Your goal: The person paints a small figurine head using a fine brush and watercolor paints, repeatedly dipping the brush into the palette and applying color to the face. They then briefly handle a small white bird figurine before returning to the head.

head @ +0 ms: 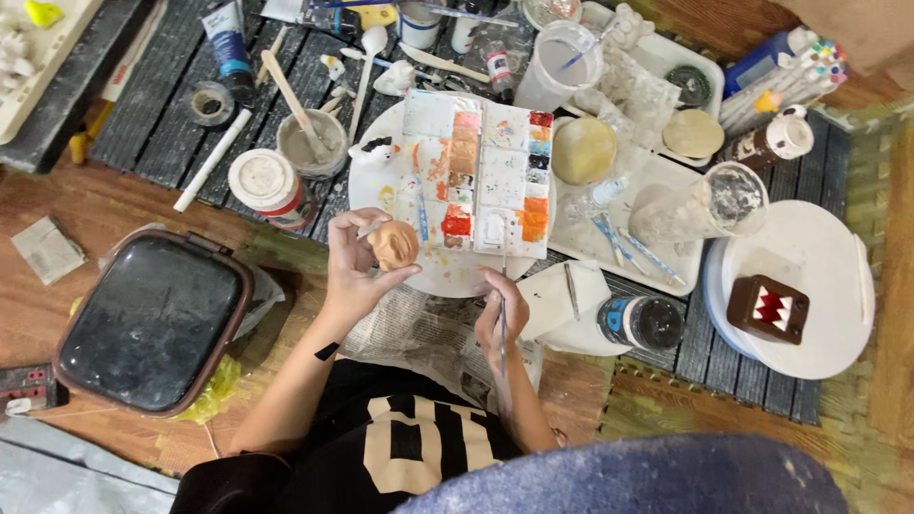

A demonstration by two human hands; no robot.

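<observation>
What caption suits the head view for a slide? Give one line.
Left hand holds a small tan clay figure while right hand dips a thin brush toward the paint palette.

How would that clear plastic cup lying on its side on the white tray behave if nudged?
The clear cup lies on its side on the white tray, so it would probably roll. It looks thin-walled and empty apart from paint residue, so likely light and easily dented. Brushes beside it might get knocked.

The left hand (357, 266) is raised with its wrist bent back, thumb and fingers curled toward one o'clock in a cupping grip. The bare left forearm runs down to seven o'clock. The right hand (502, 309) sits lower at three o'clock from it, fingers pinched closed, its forearm angling to five o'clock.
</observation>
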